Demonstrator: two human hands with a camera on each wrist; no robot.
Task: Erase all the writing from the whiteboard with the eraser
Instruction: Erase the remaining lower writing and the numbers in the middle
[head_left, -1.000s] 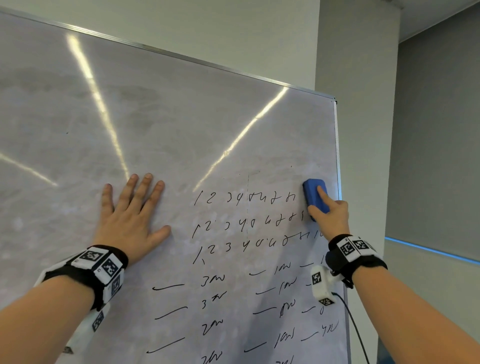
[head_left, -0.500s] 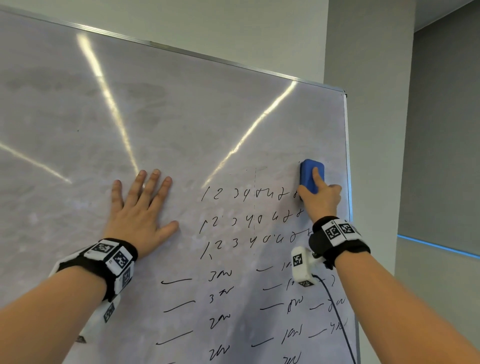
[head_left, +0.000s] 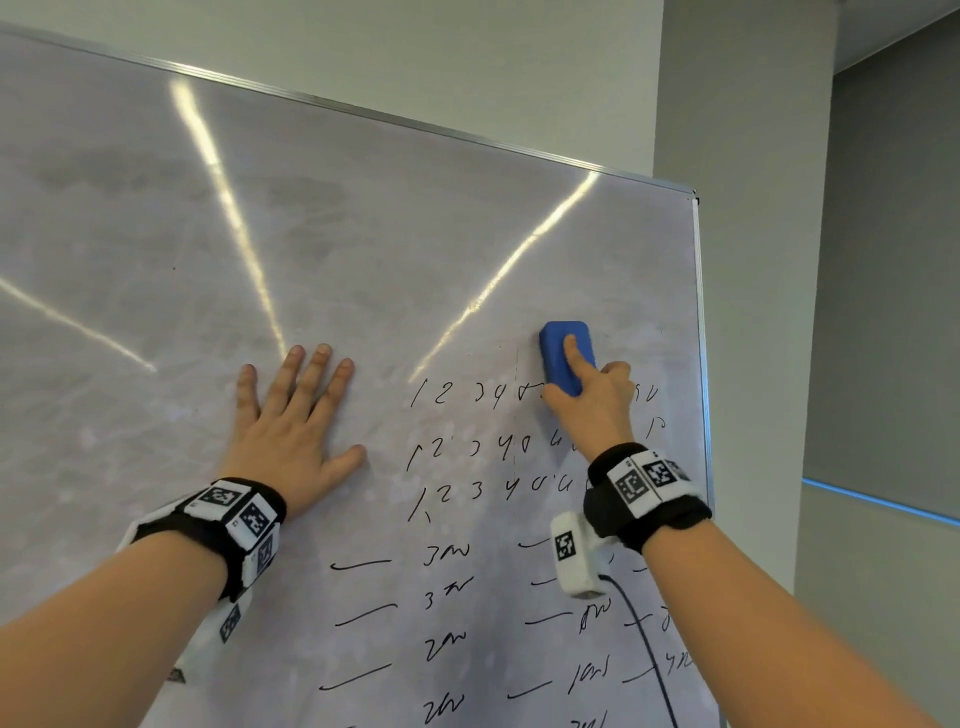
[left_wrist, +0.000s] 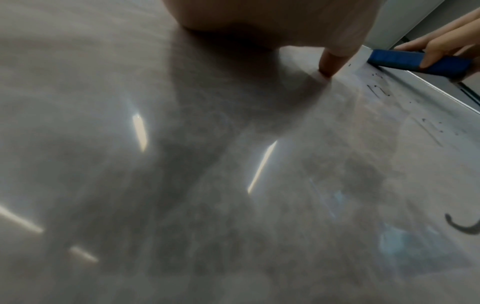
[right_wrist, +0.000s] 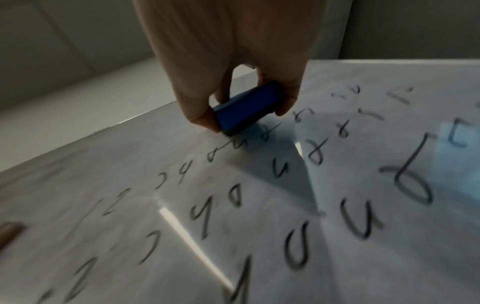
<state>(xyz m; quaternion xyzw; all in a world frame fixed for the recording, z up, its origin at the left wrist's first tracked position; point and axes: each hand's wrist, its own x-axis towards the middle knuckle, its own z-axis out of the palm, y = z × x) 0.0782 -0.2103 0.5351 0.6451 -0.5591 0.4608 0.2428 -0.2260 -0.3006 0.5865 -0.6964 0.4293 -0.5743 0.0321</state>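
Observation:
A large whiteboard (head_left: 363, 249) fills the head view, smudged grey on top, with black handwritten digits and dashes (head_left: 457, 493) in its lower right part. My right hand (head_left: 592, 400) grips a blue eraser (head_left: 566, 356) and presses it flat on the board at the top row of digits, forefinger laid over its back. The right wrist view shows thumb and fingers pinching the eraser (right_wrist: 246, 107) by its sides above the writing (right_wrist: 298, 185). My left hand (head_left: 296, 415) lies flat on the board left of the writing, fingers spread. The left wrist view catches the eraser (left_wrist: 418, 61) at far right.
The board's metal frame (head_left: 698, 332) ends just right of the eraser. Beyond it stand a pale wall column (head_left: 743, 260) and a grey panel (head_left: 893, 286). A black cable (head_left: 649, 654) hangs from the right wrist camera across the lower writing.
My right hand has slid the eraser leftward along the top row of digits, from near the board's right edge. The left hand has stayed flat in place.

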